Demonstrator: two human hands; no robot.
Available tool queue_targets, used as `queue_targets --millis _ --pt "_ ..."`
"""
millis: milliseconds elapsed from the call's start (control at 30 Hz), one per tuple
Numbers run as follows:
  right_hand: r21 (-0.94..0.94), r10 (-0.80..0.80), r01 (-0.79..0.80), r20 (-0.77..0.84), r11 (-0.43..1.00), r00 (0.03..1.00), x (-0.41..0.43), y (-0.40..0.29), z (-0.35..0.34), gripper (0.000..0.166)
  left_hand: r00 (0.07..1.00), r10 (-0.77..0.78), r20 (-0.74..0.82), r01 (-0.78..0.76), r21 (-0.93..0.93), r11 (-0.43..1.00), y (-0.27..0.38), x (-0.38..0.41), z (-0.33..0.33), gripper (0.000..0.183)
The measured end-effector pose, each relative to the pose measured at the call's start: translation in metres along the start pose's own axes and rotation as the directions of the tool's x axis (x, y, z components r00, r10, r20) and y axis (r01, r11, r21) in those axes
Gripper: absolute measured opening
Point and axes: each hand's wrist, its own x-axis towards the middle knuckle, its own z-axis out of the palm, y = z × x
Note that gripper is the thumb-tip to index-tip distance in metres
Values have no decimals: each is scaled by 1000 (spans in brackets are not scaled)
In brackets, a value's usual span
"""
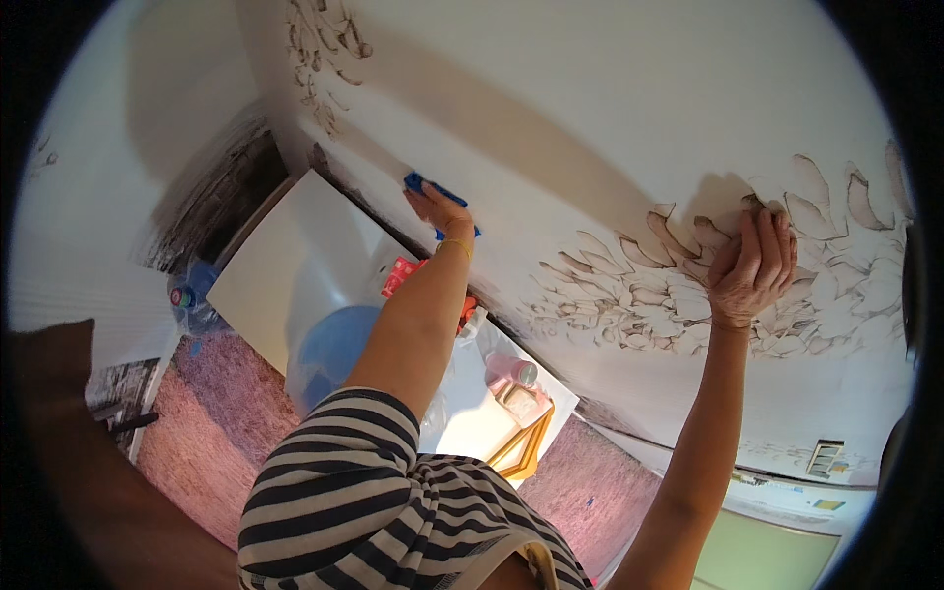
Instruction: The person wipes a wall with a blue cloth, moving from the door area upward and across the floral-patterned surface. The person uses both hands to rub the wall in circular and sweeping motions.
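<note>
My left hand (441, 210) presses a folded blue cloth (442, 193) against the white wall (531, 214), just above its dark, stained lower edge. A yellow band circles that wrist. My right hand (756, 262) is on the same wall farther right, over a patch of curled, feather-like flakes (649, 295) with brown edges. Its fingers lie close together and bent, and the tips are partly hidden, so whether they grip a flake cannot be told. Another flaky patch (324, 59) shows higher up near the corner.
Below my left arm, a white tabletop (273, 251) bears a blue round object (335, 343) in clear plastic, a red packet (402, 276), a pink bottle (509, 371) and a gold-coloured frame (527, 450). A clear plastic bottle (184, 299) stands beside it. Pink carpet (214, 420) covers the floor.
</note>
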Motion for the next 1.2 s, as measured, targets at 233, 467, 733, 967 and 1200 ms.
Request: queue_targets --millis 233,467,733,967,1200 --pt "-17 7 -7 -12 1000 1000 4 -2 2 25 832 -555 24 554 18 832 -76 -42 -7 78" --pt "-28 19 -19 9 999 1000 6 -4 -1 26 680 -730 71 713 170 681 -132 -109 6 79" --pt "57 65 -67 44 996 997 3 0 -5 30 685 -727 -40 728 51 683 -58 -105 41 71" --pt "94 81 -86 49 992 995 -1 4 -10 30 961 -164 225 61 404 913 145 -152 9 70" --pt "162 80 -85 33 983 996 8 0 -13 28 469 878 98 -871 -115 478 212 -221 -6 60"
